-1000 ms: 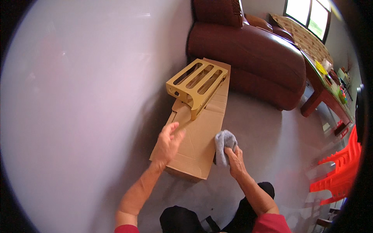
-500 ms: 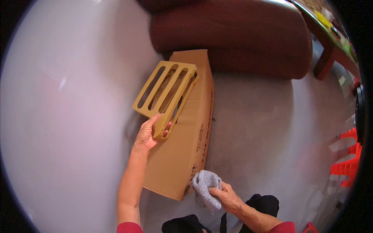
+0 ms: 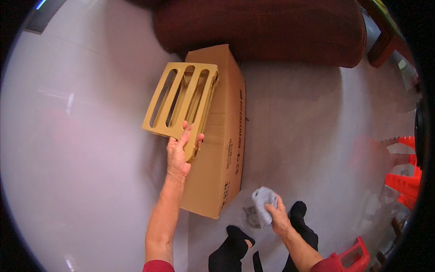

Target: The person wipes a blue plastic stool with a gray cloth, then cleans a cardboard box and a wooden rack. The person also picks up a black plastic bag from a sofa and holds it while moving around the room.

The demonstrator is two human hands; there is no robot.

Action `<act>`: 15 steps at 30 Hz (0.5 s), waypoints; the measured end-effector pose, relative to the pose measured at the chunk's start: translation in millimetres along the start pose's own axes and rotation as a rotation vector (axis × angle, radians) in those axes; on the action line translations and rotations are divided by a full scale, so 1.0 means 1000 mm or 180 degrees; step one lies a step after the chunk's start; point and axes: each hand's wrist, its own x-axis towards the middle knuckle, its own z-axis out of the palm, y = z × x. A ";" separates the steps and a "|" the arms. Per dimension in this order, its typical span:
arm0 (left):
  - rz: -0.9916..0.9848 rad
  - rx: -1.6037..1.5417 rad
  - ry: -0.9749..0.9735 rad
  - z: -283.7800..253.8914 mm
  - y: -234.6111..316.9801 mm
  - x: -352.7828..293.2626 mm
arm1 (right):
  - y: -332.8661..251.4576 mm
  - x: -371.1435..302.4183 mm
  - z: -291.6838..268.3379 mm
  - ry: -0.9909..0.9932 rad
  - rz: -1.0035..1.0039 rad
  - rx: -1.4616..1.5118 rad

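My left hand (image 3: 180, 154) grips the near corner of a mustard-yellow slotted plastic rack (image 3: 159, 129). The rack has long rounded slots and is held tilted above a brown cardboard box (image 3: 199, 192). In my right hand (image 3: 280, 217) is a bunched grey cloth (image 3: 264, 201), closed between thumb and fingers. The cloth hangs to the right of the box's near end, away from the rack. The box lies long on the floor, with dark print down its right side. Parts of the rack's underside are hidden.
Beyond the box stands a dark brown padded sofa (image 3: 263, 34). A wooden table leg (image 3: 383, 50) rises at the far right. Red plastic stools (image 3: 403, 179) stand along the right edge, another red one (image 3: 355, 256) nearer. My black-clad feet (image 3: 240, 233) are on the pale shiny floor (image 3: 81, 172).
The view has shifted, so the sofa and box sit higher. My right hand has drawn the cloth away from the box's near corner, to the right. The left hand still holds the rack.
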 end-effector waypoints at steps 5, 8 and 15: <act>-0.0157 0.0533 0.0178 0.025 0.036 -0.035 | -0.057 0.001 0.044 0.0371 -0.1068 -0.0216; -0.0319 0.0923 0.0169 0.021 0.036 -0.073 | -0.102 -0.032 0.141 -0.0096 -0.3083 -0.1884; -0.0135 0.1261 -0.0448 0.006 0.067 -0.147 | -0.150 -0.027 0.243 -0.0267 -0.4701 -0.3329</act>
